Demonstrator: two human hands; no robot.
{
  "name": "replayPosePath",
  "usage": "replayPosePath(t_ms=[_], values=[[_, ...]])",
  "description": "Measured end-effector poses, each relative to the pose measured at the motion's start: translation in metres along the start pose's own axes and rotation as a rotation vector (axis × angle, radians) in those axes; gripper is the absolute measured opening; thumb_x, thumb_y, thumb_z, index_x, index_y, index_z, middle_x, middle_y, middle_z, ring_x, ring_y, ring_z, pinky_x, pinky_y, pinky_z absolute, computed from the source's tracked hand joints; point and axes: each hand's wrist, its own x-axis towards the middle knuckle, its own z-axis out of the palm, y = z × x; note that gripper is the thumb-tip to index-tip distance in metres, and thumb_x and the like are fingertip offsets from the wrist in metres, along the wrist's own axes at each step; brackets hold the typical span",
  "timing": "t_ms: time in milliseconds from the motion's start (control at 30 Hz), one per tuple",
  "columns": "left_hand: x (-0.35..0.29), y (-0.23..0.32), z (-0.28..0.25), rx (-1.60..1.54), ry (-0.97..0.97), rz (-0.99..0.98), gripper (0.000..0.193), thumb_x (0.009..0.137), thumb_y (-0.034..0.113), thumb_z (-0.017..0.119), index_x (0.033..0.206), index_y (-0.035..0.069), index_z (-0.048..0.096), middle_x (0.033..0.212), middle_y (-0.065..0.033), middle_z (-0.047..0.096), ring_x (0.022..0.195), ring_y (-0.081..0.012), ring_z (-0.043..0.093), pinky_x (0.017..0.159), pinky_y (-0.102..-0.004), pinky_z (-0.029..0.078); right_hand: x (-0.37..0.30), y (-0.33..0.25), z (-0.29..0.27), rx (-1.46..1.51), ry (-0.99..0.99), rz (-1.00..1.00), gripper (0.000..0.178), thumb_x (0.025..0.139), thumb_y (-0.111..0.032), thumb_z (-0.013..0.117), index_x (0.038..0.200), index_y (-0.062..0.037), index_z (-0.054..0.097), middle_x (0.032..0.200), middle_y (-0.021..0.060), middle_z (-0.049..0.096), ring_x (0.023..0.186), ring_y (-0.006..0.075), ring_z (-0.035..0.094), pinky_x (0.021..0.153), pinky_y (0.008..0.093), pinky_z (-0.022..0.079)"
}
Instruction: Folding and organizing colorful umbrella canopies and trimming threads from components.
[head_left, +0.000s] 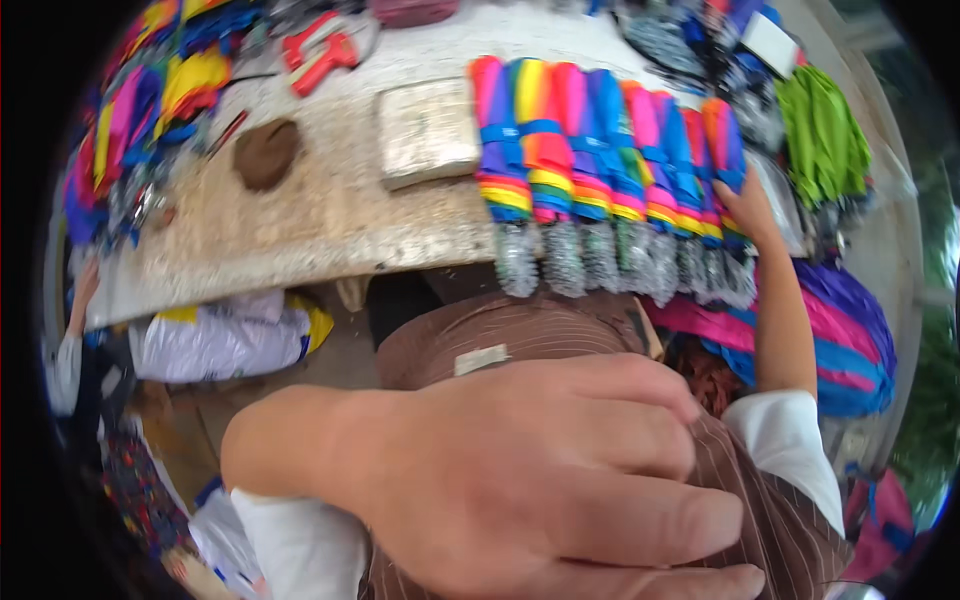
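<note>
My left hand is raised close to the camera, above my brown striped apron. Its fingers point right, slightly bent and apart, and nothing shows in them. At the right end of a row of folded rainbow umbrellas, my right hand closes around the last one, the orange and blue umbrella; some of its fingers are hidden. The umbrellas lie side by side, with blue straps around their middles. Clear, bubbly plastic covers their near ends, which hang over the table's front edge.
On the worktable are a wrapped block, a brown lump and a red tape dispenser. Colourful umbrellas pile up at left; green ones lie at right. Another person's hand shows at far left.
</note>
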Motion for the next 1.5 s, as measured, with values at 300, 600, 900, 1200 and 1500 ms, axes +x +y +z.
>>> replayPosePath(t_ms=[300, 600, 900, 1200, 1500], values=[[-0.035, 0.060, -0.023, 0.259, 0.220, 0.006, 0.010, 0.082, 0.009, 0.066, 0.085, 0.002, 0.072, 0.084, -0.0098, 0.067, 0.069, -0.0199, 0.060, 0.069, -0.0384, 0.052, -0.015, -0.067, -0.014, -0.436, 0.205, -0.283, 0.071, 0.076, -0.026, 0.069, 0.136, -0.0057, 0.038, 0.132, 0.0240, 0.044, 0.119, 0.0396, 0.045, 0.100, 0.0455, 0.036], [-0.232, 0.057, -0.167, 0.639, 1.338, -0.848, 0.037, 0.092, 0.012, 0.053, 0.127, 0.000, 0.048, 0.112, -0.0092, 0.056, 0.094, -0.0154, 0.057, 0.085, -0.0290, 0.046, -0.016, -0.267, -0.007, -0.087, 0.006, -0.632, 0.066, 0.076, -0.012, 0.069, 0.136, -0.0097, 0.042, 0.142, 0.0189, 0.032, 0.130, 0.0382, 0.032, 0.108, 0.0448, 0.027], [-0.410, 0.039, -0.310, 0.400, 1.755, -1.127, 0.046, 0.089, 0.018, 0.056, 0.130, 0.009, 0.036, 0.090, -0.0061, 0.055, 0.071, -0.0178, 0.058, 0.062, -0.0310, 0.052, 0.015, -0.318, 0.039, -0.056, -0.183, -0.739, 0.065, 0.073, -0.013, 0.072, 0.132, -0.0095, 0.044, 0.139, 0.0207, 0.031, 0.129, 0.0407, 0.031, 0.107, 0.0471, 0.030], [-0.458, 0.016, -0.362, 0.318, 1.800, -1.044, 0.036, 0.092, 0.037, 0.056, 0.113, 0.010, 0.044, 0.089, -0.0072, 0.057, 0.079, -0.0186, 0.059, 0.070, -0.0326, 0.053, 0.170, -0.245, 0.086, 0.067, 0.178, -0.434, 0.056, 0.083, -0.027, 0.063, 0.133, -0.0069, 0.045, 0.129, 0.0226, 0.044, 0.122, 0.0354, 0.042, 0.099, 0.0393, 0.039], [-0.420, -0.002, -0.315, 0.172, 1.635, -1.140, 0.034, 0.093, 0.046, 0.052, 0.100, 0.013, 0.056, 0.083, -0.0016, 0.058, 0.078, -0.0148, 0.057, 0.071, -0.0279, 0.049, 0.297, -0.181, 0.125, 0.471, 0.219, 0.271, 0.038, 0.087, -0.027, 0.053, 0.115, -0.0038, 0.063, 0.115, 0.0150, 0.063, 0.105, 0.0272, 0.060, 0.087, 0.0338, 0.045]])
